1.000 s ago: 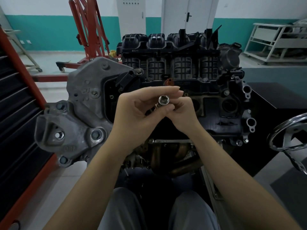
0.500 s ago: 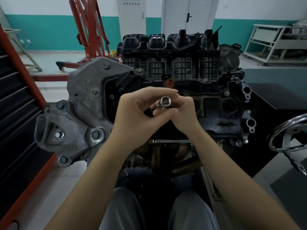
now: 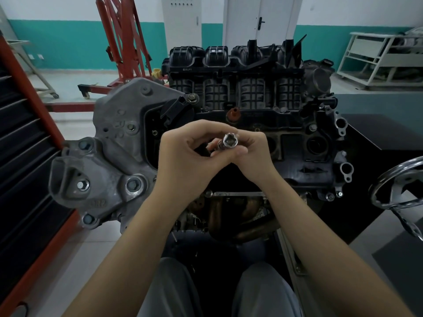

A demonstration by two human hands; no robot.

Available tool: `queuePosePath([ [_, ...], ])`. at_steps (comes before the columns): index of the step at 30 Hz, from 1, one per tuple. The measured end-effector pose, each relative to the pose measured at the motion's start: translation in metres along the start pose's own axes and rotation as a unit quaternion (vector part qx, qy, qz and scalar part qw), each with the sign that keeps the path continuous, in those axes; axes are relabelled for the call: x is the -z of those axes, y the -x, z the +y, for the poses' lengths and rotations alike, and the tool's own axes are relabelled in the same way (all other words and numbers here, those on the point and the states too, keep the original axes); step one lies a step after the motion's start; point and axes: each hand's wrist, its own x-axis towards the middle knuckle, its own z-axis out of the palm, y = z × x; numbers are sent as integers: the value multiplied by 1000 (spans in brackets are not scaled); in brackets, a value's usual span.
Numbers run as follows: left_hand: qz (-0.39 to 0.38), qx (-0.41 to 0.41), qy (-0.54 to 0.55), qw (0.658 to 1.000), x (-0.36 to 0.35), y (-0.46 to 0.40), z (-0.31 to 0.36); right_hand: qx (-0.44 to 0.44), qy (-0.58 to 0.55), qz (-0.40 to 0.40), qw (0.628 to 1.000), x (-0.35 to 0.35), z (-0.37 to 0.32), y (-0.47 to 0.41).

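Socket (image 3: 230, 140) has edged slightly rightward and still faces its open end at the camera. Left hand (image 3: 183, 156) and right hand (image 3: 255, 156) pinch it with curled fingers, in front of the engine (image 3: 251, 92). It is probably being seated on an extension.

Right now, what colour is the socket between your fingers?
Shiny silver; the socket shows best in the head view.

A white panelled door (image 3: 258, 24) is set in the back wall (image 3: 57, 44), which is white above a teal band. Just left of the door stands a white metal cabinet (image 3: 180, 19), and farther left a red steel hoist (image 3: 121, 42). Far to the door's right is a white metal rack (image 3: 377, 58). A pale grey floor (image 3: 66, 88) spreads below it in even light.
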Motion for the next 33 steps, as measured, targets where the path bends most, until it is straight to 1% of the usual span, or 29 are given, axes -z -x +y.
queuePosePath([
  [2,21,1,8,1000,-1,0,0,10,-9,-10,1000,1,-2,0],
  [5,-11,14,67,998,3,-1,-3,16,-8,-32,999,1,-4,1],
  [8,-50,21,97,994,6,-1,-3,9,-6,9,1000,0,-2,2],
  [9,-49,20,88,995,5,-1,-3,7,-6,18,1000,1,-1,2],
  [11,-23,13,59,998,3,-1,-2,8,-8,21,1000,0,-2,2],
  [14,2,3,55,998,2,-1,-3,15,-10,12,1000,0,-5,1],
  [17,-27,9,82,996,4,-1,-4,6,-7,-18,1000,-3,-9,2],
  [20,-59,19,81,995,4,-1,-3,4,-7,3,1000,-1,-5,2],
  [21,-55,18,66,996,4,-2,-2,3,-1,17,1000,-1,-4,1],
  [23,-23,8,27,999,1,-2,0,3,6,24,1000,-2,-1,0],
  [25,4,4,13,1000,0,-1,1,5,0,18,1000,-2,-2,1],
  [26,5,5,15,1000,-1,-1,1,11,-5,8,1000,-1,-2,1],
  [28,-21,16,47,999,1,-1,0,22,-6,-13,1000,-2,-4,3],
  [30,-61,23,89,994,4,-2,-2,25,-5,-8,1000,-4,-5,3],
  [32,-83,19,92,992,5,-2,-4,22,4,12,1000,-5,-1,2],
  [33,-78,13,76,994,4,-2,-4,14,2,22,1000,-4,1,2],
])
